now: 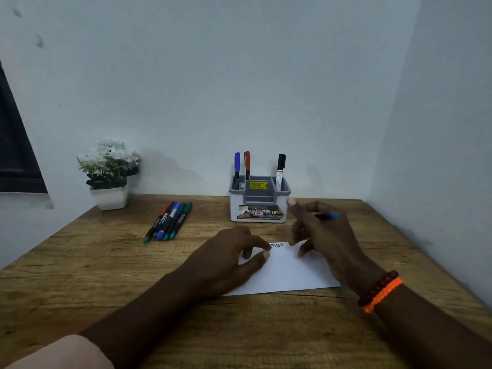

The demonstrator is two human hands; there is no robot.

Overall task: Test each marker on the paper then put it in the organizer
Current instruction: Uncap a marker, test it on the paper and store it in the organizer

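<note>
I note a plant (pixel 109 173) at far left, then spare markers (pixel 168 221) bunched on the desk (pixel 80 262), awaiting test. The left hand (pixel 229 258) lies relaxed on the paper (pixel 287 272), gripping nothing, presumably pinning it. Squiggles (pixel 277 245) mark the sheet's top edge. The organizer (pixel 259 199) behind holds three markers. The right hand (pixel 319 230) grips a marker (pixel 328 215), its blue-green end rearward; where its tip sits I cannot tell.

Left hand (pixel 234 251) palm down, fingers loosely curled with fingertips pressing downward, forearm extended forward, right hand (pixel 316 230) raised, fingers curled in a grip, thumb extended upward, two bracelets (pixel 379 291) on the right wrist
</note>
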